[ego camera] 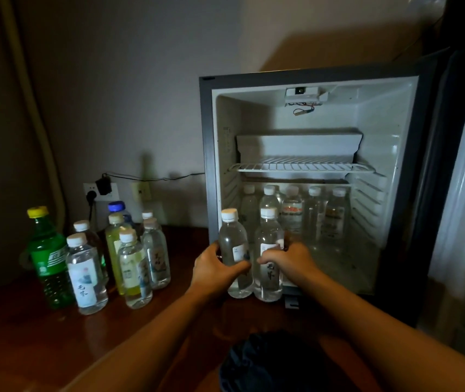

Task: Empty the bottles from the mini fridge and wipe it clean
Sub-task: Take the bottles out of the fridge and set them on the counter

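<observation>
At the mini fridge [305,176] mouth, our left hand [214,274] and right hand [290,260] each grip one upright water bottle [235,250] [268,258], caps up; five bottles [293,213] stand inside it.

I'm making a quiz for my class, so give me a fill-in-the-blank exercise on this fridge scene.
1. Each hand grips one clear ____ at the mini fridge opening.
2. The fridge door stands ____.
3. The green soda bottle has a ____ cap.
4. The wire shelf holds ____ bottles.

Missing words: bottle; open; yellow; no
</observation>
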Tool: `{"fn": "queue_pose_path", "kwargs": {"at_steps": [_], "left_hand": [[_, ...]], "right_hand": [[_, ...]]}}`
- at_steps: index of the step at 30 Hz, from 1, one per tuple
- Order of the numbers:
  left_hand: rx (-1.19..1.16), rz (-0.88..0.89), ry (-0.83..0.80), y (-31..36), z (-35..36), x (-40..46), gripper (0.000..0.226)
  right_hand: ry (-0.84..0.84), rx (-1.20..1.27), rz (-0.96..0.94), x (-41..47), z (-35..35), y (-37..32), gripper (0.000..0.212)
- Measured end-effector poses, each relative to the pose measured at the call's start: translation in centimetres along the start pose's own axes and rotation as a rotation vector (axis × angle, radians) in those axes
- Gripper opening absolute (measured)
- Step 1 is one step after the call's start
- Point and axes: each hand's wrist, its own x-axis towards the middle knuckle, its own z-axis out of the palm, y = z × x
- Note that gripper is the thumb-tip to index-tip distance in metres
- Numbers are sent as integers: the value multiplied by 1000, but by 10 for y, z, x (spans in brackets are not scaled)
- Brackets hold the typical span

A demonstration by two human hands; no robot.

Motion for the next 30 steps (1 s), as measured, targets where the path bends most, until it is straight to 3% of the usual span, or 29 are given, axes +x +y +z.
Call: {"fn": "queue_pose_path", "kwargs": {"at_steps": [4,12,26,30], "left_hand": [[14,10,29,-9,-26,-16,56],[171,-51,119,-34,-68,-36,57],[290,-184,266,-80,-139,-56,61],[325,-203,289,-89,-155,-60,65]], "right_hand": [[-66,-36,-35,-10,20,-12,19],[-127,-70,-10,-12,67,-13,53],[-228,-229,-137,0,170,-1,41],[-187,-237,-134,15,193,8,51]]}}
